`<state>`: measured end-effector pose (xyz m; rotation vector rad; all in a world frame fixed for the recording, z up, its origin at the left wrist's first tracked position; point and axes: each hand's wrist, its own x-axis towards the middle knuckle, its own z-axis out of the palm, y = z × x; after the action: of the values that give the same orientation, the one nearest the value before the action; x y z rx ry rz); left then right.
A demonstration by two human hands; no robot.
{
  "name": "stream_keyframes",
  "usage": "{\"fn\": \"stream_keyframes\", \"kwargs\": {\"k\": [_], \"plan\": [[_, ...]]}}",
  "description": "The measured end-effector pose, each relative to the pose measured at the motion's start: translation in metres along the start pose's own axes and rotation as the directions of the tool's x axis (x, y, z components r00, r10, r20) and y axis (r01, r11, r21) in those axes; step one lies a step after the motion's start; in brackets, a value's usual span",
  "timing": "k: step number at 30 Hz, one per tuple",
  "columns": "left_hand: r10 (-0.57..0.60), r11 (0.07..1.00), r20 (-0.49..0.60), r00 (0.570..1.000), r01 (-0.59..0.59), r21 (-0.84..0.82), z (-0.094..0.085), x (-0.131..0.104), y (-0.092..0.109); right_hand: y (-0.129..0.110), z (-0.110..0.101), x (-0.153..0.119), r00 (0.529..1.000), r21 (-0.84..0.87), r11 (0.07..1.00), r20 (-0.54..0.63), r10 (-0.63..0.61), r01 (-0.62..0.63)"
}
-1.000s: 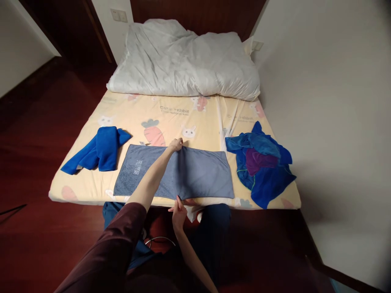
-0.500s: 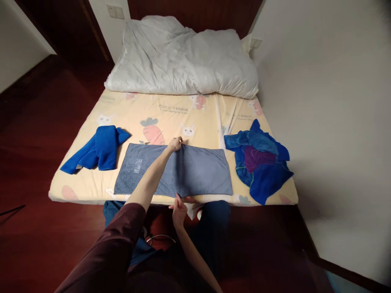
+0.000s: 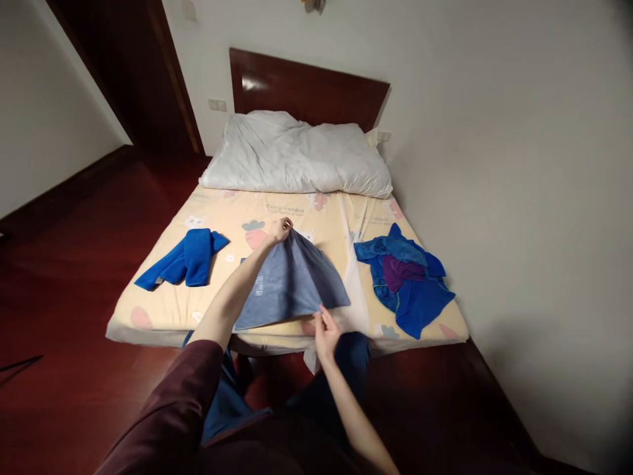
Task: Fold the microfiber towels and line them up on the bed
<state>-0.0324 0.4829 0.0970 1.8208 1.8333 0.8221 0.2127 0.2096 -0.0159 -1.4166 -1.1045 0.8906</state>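
A grey-blue towel [image 3: 291, 284] with pale lettering at its left end lies partly on the bed, its far edge lifted and gathered into folds. My left hand [image 3: 282, 227] is closed on that far edge. At the near edge, toward the right, my right hand [image 3: 326, 330] pinches the towel between thumb and fingers. A folded blue cloth [image 3: 198, 257] rests on the bed to the left. To the right lies a loose heap of blue cloths [image 3: 415, 303] with a purple cloth [image 3: 403, 270] on top.
The bed [image 3: 128, 320] has a yellow sheet with rabbit and carrot prints. A white quilt [image 3: 297, 155] is bunched at the far end, before the dark headboard [image 3: 306, 86]. A white wall [image 3: 519, 198] stands on the right.
The towel, flat before, is now raised at its far edge and drawn together. My right hand has moved right along the near edge. The view has tilted up, showing more headboard and wall.
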Motion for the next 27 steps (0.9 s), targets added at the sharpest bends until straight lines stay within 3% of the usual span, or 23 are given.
{"fn": "stream_keyframes", "kwargs": {"k": [4, 7, 12, 17, 21, 27], "plan": [[0.008, 0.977, -0.151, 0.988, -0.040, -0.209, -0.056, -0.031, 0.004, -0.037, -0.036, 0.057, 0.989, 0.053, 0.990, -0.085, -0.124, 0.129], [-0.006, 0.901, -0.276, 0.961, -0.114, -0.418, -0.091, -0.055, 0.004, -0.070, -0.051, 0.104, 0.965, 0.085, 0.963, -0.092, -0.248, 0.255], [-0.043, 0.796, -0.394, 0.918, -0.207, -0.568, -0.142, -0.083, 0.018, -0.146, -0.051, 0.169, 0.933, 0.163, 0.919, -0.056, -0.355, 0.360], [-0.077, 0.786, -0.418, 0.905, -0.203, -0.584, -0.188, -0.102, 0.046, -0.221, -0.044, 0.203, 0.930, 0.264, 0.893, -0.043, -0.366, 0.364], [-0.009, 0.772, -0.380, 0.925, -0.235, -0.591, -0.207, -0.114, 0.055, -0.251, -0.045, 0.210, 0.931, 0.295, 0.886, -0.042, -0.362, 0.358], [-0.049, 0.787, -0.348, 0.936, -0.178, -0.591, -0.206, -0.121, 0.053, -0.251, -0.051, 0.207, 0.938, 0.287, 0.895, -0.049, -0.342, 0.341]]}}
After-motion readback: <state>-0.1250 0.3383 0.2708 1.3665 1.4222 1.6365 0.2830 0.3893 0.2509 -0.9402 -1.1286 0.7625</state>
